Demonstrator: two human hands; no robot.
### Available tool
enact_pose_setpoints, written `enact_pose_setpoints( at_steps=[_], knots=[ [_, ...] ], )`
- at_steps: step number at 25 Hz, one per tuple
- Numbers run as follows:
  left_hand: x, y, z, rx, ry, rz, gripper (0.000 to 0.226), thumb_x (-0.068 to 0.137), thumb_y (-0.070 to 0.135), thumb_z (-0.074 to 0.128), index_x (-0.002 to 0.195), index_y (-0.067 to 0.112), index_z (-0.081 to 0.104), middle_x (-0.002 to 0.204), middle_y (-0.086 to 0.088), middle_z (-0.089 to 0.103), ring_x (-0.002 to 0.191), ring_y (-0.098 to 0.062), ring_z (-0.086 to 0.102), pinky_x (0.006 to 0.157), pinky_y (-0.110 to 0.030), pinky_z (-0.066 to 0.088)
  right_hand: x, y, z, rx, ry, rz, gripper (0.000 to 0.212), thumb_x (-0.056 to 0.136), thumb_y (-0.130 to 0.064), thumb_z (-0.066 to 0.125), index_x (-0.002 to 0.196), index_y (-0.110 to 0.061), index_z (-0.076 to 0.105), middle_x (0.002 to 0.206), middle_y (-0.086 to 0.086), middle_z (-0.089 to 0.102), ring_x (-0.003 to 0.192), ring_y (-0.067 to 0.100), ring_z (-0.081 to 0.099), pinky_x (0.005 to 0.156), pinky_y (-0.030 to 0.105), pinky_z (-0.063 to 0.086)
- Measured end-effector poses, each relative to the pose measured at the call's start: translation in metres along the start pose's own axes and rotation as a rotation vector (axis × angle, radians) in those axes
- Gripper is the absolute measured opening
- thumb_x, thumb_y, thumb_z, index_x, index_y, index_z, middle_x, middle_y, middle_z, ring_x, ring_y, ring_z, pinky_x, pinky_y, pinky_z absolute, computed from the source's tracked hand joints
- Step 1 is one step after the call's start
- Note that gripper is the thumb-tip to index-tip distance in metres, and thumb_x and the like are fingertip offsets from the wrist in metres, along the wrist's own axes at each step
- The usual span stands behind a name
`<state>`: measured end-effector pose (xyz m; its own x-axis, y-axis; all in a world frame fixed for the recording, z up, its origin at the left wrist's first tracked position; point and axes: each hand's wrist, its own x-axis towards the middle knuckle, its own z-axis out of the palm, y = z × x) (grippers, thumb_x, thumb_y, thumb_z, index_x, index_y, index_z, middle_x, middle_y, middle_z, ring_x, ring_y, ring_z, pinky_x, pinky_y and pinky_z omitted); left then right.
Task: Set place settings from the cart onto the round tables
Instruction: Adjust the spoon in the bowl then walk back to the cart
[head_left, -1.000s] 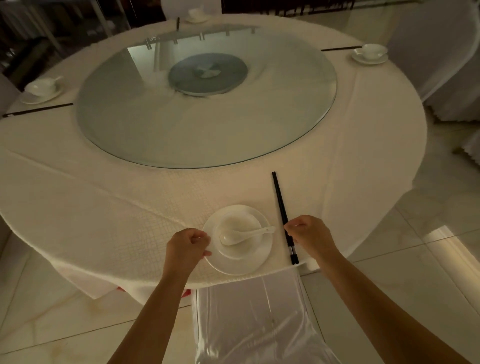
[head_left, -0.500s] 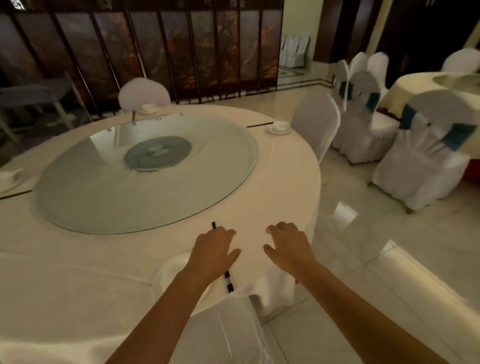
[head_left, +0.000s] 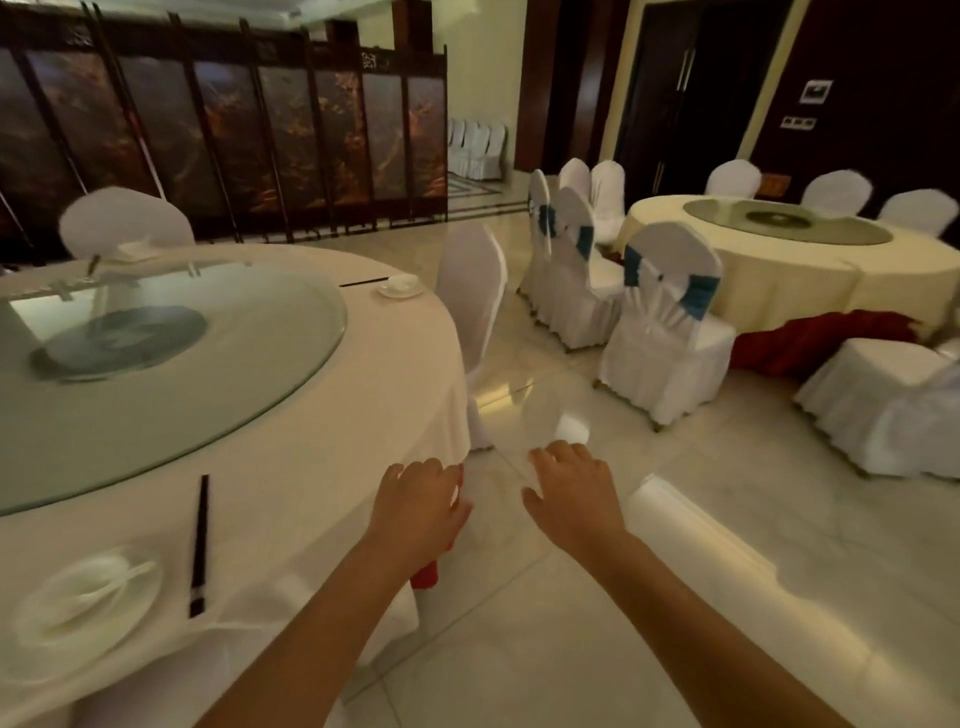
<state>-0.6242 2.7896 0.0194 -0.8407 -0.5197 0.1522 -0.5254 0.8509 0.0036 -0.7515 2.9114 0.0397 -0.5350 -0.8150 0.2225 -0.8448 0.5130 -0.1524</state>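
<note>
- The left hand (head_left: 415, 506) is in the lower middle of the frame, just past the edge of the near tabletop (head_left: 322, 467). Its fingers are loose and spread, and they hold nothing.
- The right hand (head_left: 574, 493) is beside it, a bit to the right, over the shiny floor (head_left: 675, 597). Its fingers are loose and spread too, and it holds nothing.
- The 2 hands are near each other but do not touch.
- A white plate (head_left: 78, 618) sits at the lower left of the frame, on the white cloth. A small bowl with a white spoon (head_left: 111, 582) sits on the plate. This part looks blurry.
- 2 black chopsticks (head_left: 199, 545) lie just right of the plate, close together, pointing toward the middle of the tabletop.
- A big round glass disc (head_left: 208, 374) lies on the middle of the tabletop.
- Another cup and saucer (head_left: 401, 286) sit at the far edge, with dark chopsticks (head_left: 363, 282) just left of them.
- A chair in a white cover (head_left: 475, 296) stands by that far edge.
- A second round table (head_left: 779, 270) stands at the upper right, with more white chairs around it.
- A dark folding screen (head_left: 234, 145) fills the upper left.
</note>
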Motion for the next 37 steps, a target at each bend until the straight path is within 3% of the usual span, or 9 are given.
enact_pose_setpoints(
  at_steps=[6, 10, 16, 24, 27, 33, 37],
  knots=[
    [0.085, 0.076, -0.017, -0.016, 0.140, 0.120, 0.043, 0.091, 0.046, 0.035, 0.120, 0.019, 0.052, 0.108, -0.002, 0.061, 0.099, -0.021, 0.057, 0.089, -0.033, 0.037, 0.025, 0.100, -0.022, -0.024, 0.073, 0.055, 0.037, 0.092, -0.033, 0.046, 0.125, -0.017, 0.050, 0.129, 0.004, 0.052, 0.117, 0.023, 0.046, 0.095, 0.035, 0.039],
    [0.153, 0.103, 0.003, -0.017, 0.176, 0.186, 0.065, 0.081, 0.056, 0.018, 0.109, 0.017, 0.060, 0.098, -0.003, 0.067, 0.087, -0.022, 0.063, 0.081, -0.036, 0.046, 0.064, 0.149, -0.019, -0.030, 0.063, 0.093, 0.038, 0.092, -0.033, 0.046, 0.126, -0.016, 0.049, 0.129, 0.005, 0.051, 0.117, 0.024, 0.045, 0.096, 0.036, 0.040],
    [0.289, 0.131, 0.026, -0.073, 0.128, 0.215, 0.044, 0.090, 0.047, 0.039, 0.117, 0.017, 0.056, 0.109, -0.003, 0.063, 0.100, -0.022, 0.058, 0.090, -0.036, 0.041, 0.163, 0.222, -0.015, -0.028, 0.054, 0.148, 0.036, 0.091, -0.030, 0.049, 0.124, -0.015, 0.050, 0.126, 0.005, 0.052, 0.115, 0.024, 0.046, 0.095, 0.036, 0.040],
    [0.464, 0.173, 0.044, -0.081, 0.187, 0.262, 0.039, 0.088, 0.046, 0.046, 0.113, 0.019, 0.059, 0.103, -0.002, 0.066, 0.094, -0.020, 0.061, 0.090, -0.037, 0.042, 0.290, 0.333, -0.007, -0.036, 0.077, 0.225, 0.031, 0.089, -0.029, 0.048, 0.117, -0.016, 0.052, 0.122, 0.004, 0.054, 0.112, 0.024, 0.047, 0.093, 0.034, 0.038],
    [0.518, 0.190, 0.068, -0.073, 0.178, 0.248, 0.038, 0.087, 0.045, 0.047, 0.110, 0.018, 0.061, 0.100, -0.001, 0.067, 0.092, -0.020, 0.062, 0.089, -0.038, 0.043, 0.333, 0.378, 0.011, -0.016, 0.062, 0.210, 0.032, 0.090, -0.029, 0.048, 0.119, -0.016, 0.051, 0.124, 0.004, 0.053, 0.113, 0.024, 0.046, 0.094, 0.034, 0.037],
    [0.633, 0.226, 0.100, -0.046, 0.240, 0.155, 0.053, 0.085, 0.051, 0.030, 0.109, 0.016, 0.062, 0.097, -0.003, 0.066, 0.091, -0.024, 0.062, 0.084, -0.038, 0.044, 0.438, 0.473, 0.020, 0.026, 0.008, 0.096, 0.035, 0.092, -0.030, 0.047, 0.124, -0.016, 0.048, 0.128, 0.005, 0.050, 0.118, 0.025, 0.043, 0.099, 0.037, 0.036],
    [0.716, 0.245, 0.097, -0.034, 0.320, 0.029, 0.057, 0.079, 0.052, 0.024, 0.096, 0.016, 0.065, 0.084, -0.002, 0.068, 0.076, -0.023, 0.065, 0.073, -0.036, 0.049, 0.520, 0.532, 0.013, 0.027, 0.016, -0.024, 0.040, 0.092, -0.031, 0.048, 0.129, -0.016, 0.044, 0.131, 0.006, 0.048, 0.122, 0.026, 0.041, 0.100, 0.037, 0.036]
  ],
)
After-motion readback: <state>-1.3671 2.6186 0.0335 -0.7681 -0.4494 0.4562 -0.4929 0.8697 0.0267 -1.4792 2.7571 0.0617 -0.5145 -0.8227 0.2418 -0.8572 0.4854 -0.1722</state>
